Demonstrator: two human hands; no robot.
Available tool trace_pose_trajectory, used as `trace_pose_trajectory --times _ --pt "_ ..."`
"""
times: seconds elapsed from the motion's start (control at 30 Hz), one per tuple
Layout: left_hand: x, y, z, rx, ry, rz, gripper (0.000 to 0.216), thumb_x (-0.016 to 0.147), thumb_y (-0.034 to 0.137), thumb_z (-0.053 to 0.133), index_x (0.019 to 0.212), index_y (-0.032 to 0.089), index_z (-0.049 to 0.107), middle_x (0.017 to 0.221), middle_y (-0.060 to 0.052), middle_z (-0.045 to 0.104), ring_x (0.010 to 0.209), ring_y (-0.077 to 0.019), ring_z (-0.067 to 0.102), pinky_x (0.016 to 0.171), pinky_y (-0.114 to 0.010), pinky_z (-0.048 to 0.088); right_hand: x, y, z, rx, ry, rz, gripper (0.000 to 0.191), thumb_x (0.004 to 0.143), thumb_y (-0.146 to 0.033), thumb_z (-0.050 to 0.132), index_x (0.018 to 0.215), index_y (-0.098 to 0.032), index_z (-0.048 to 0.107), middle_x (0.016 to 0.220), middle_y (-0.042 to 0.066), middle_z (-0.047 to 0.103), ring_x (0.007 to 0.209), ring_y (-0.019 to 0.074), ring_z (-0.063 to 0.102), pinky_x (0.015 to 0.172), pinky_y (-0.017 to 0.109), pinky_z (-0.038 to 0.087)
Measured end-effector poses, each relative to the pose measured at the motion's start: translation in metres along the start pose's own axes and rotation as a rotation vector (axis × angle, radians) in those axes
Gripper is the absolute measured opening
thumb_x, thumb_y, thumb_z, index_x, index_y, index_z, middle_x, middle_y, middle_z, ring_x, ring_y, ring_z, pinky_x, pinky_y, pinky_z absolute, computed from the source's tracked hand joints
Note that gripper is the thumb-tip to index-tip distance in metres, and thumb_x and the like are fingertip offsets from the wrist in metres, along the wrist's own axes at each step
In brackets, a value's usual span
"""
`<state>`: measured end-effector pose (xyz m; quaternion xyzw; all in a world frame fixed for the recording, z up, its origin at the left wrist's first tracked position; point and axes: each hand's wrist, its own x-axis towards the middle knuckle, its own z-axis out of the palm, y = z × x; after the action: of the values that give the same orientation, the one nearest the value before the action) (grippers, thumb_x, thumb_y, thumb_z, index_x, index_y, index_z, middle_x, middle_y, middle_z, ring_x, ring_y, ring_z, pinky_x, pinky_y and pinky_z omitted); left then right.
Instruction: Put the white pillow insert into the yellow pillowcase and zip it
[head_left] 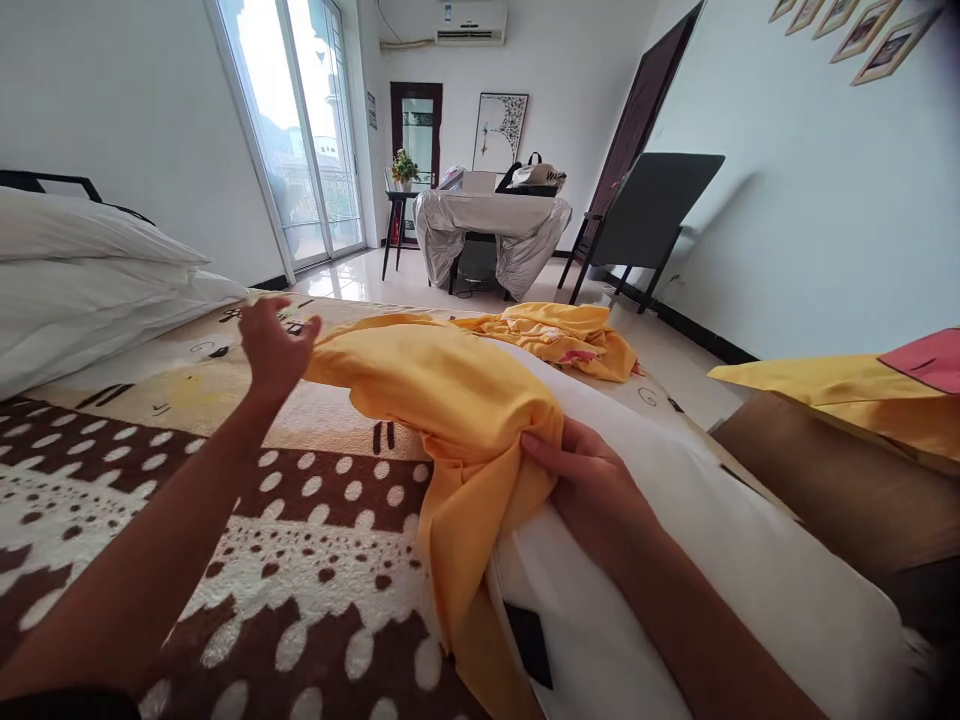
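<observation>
A yellow fabric cover (442, 375) lies over the far part of a long white pillow (637, 500), its loose end hanging in folds on the near side. My right hand (592, 480) pinches a bunched fold of the cover, thumb on top. My left hand (276, 345) is raised at the cover's left end, fingers apart and curved, holding nothing; whether a fingertip touches the fabric I cannot tell. A black tag (529, 642) shows on the pillow's near edge. Part of the pillow is hidden under the cover.
Everything rests on a brown and cream patterned blanket (322, 560). White bedding (90, 290) is piled at left. Another crumpled yellow cloth (562, 335) lies beyond the pillow. At right, a yellow and pink cloth (847, 395) lies over a brown box-like object (825, 500).
</observation>
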<state>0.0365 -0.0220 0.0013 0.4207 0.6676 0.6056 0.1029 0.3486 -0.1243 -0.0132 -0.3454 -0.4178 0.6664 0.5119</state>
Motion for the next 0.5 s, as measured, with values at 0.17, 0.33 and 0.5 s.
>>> trace_pose_trajectory --times 0.17,0.33,0.5 --pt "0.020 -0.049 -0.007 -0.244 -0.374 -0.472 0.054 0.074 0.062 0.061 0.097 0.013 0.057 0.106 -0.016 0.061 0.099 -0.0369 0.058 0.077 -0.049 0.049 0.000 0.001 0.004 0.006 0.048 -0.024 0.035 0.057 -0.032 0.083 0.088 -0.020 0.073 0.089 0.005 0.074 0.080 0.0223 0.067 0.073 0.032 0.052" --pt "0.018 -0.051 0.029 -0.495 -0.404 -0.570 0.027 0.074 0.036 0.069 0.094 0.020 0.061 0.084 -0.001 0.066 0.069 -0.0174 0.062 0.064 -0.032 0.052 -0.001 0.001 0.005 -0.075 0.009 -0.003 0.035 0.059 -0.035 0.081 0.089 -0.019 0.073 0.085 0.005 0.073 0.075 0.0213 0.066 0.067 0.029 0.051" --pt "0.039 -0.045 0.048 -0.598 -0.167 -0.593 0.016 0.076 0.011 0.065 0.079 0.017 0.052 0.063 0.005 0.056 0.055 -0.0084 0.053 0.056 -0.020 0.048 0.000 0.004 0.006 -0.079 0.006 0.015 0.033 0.059 -0.035 0.081 0.086 -0.019 0.072 0.084 0.005 0.073 0.076 0.0224 0.066 0.067 0.029 0.052"
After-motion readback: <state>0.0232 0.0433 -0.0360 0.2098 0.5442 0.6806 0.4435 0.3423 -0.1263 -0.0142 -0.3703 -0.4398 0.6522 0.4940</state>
